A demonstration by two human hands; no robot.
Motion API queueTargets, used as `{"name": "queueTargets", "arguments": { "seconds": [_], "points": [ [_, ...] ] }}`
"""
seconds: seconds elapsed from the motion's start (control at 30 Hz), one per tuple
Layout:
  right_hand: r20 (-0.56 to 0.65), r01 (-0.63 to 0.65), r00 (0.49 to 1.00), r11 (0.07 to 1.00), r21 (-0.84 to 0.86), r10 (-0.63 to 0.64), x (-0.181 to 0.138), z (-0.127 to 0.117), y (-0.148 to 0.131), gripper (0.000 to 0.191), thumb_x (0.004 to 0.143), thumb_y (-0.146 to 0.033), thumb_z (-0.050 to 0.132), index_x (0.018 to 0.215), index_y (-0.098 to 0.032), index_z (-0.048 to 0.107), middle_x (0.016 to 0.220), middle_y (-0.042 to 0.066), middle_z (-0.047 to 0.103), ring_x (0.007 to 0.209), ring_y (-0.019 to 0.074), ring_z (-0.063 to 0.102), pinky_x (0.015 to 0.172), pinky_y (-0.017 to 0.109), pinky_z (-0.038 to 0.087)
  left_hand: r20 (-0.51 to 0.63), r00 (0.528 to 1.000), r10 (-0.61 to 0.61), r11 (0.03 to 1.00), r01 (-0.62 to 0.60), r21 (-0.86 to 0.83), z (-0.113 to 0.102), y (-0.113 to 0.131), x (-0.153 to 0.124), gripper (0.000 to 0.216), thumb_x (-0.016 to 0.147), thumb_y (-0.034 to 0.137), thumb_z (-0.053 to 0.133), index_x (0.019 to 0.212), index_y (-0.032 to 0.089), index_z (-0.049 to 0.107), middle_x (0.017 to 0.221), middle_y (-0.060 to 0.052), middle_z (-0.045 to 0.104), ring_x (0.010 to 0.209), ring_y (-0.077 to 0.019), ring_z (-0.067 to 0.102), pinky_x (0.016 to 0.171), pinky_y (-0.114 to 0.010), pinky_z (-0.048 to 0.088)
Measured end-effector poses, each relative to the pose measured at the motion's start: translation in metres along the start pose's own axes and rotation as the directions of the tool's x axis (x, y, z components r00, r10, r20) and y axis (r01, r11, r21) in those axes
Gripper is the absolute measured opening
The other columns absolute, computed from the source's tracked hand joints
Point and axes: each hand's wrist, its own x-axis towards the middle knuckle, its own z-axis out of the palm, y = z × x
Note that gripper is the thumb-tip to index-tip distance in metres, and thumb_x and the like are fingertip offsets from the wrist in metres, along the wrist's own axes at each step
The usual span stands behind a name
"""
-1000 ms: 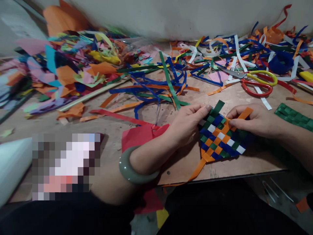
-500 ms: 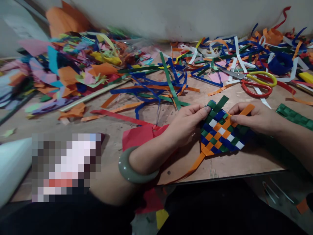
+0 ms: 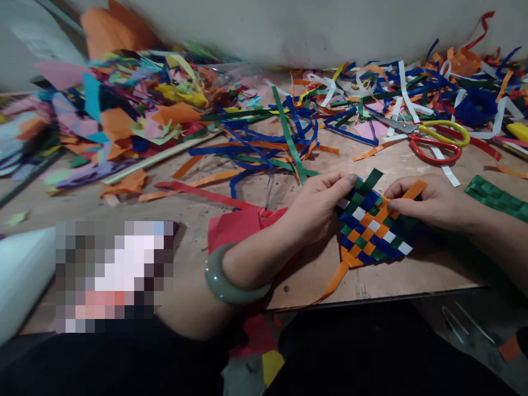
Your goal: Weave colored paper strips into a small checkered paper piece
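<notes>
A woven piece of flat orange, blue, green and white strips is held near the front edge of the table. My left hand pinches its upper left edge between thumb and fingers, beside a green strip end that sticks up. At the upper right edge, my right hand is closed on the weave, thumb on top, with an orange strip end poking up by the fingers. The far right part of the weave lies in shadow under this hand. An orange tail strip hangs from the lower left corner.
Scissors with yellow and red handles lie behind the right hand. Loose strips cover the table's back, with paper scraps at the left. A green woven band lies far right; red paper lies beneath the left forearm.
The view has shifted very slightly. Both hands keep their hold on the woven piece, and the orange strip end by the right fingers sits a little lower.
</notes>
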Motion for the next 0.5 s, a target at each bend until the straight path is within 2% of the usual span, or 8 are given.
{"name": "queueTargets", "arguments": {
  "seconds": [0.1, 0.27, 0.5],
  "points": [
    [0.002, 0.004, 1.0, 1.0, -0.009, -0.004, -0.0003, -0.0003, -0.0003, 0.019, 0.073, -0.041, 0.064, 0.074, -0.023, 0.07, 0.072, 0.001, 0.071, 0.063, 0.0144, 0.061, 0.057, 0.026, 0.048, -0.033, 0.999, -0.03, 0.998, 0.031, 0.05, -0.0002, 0.0008, 0.0, 0.031, 0.078, 0.035, 0.084, 0.065, 0.015, 0.065, 0.06, 0.003, 0.057, 0.051, -0.0071, 0.047, 0.049, -0.018, 0.038],
    [0.022, 0.011, 1.0, 1.0, 0.001, -0.011, 0.0001, 0.0, 0.0003, 0.02, 0.074, -0.041, 0.063, 0.074, -0.022, 0.07, 0.07, 0.0, 0.07, 0.061, 0.0134, 0.06, 0.056, 0.025, 0.047, -0.014, 0.999, -0.051, 0.995, 0.052, 0.08, -0.0009, 0.0013, 0.0, 0.025, 0.079, 0.032, 0.082, 0.069, 0.015, 0.067, 0.061, 0.002, 0.059, 0.053, -0.0082, 0.051, 0.05, -0.018, 0.038],
    [0.014, -0.015, 1.0, 1.0, 0.023, 0.014, -0.0006, 0.0021, -0.0025, 0.02, 0.072, -0.04, 0.063, 0.075, -0.022, 0.071, 0.073, 0.001, 0.073, 0.064, 0.0142, 0.063, 0.058, 0.025, 0.049, -0.035, 0.999, -0.027, 0.996, 0.03, 0.087, 0.0045, 0.0022, -0.0026, 0.025, 0.082, 0.023, 0.073, 0.063, 0.016, 0.059, 0.058, 0.003, 0.054, 0.051, -0.0073, 0.046, 0.05, -0.017, 0.037]
  ]
}}
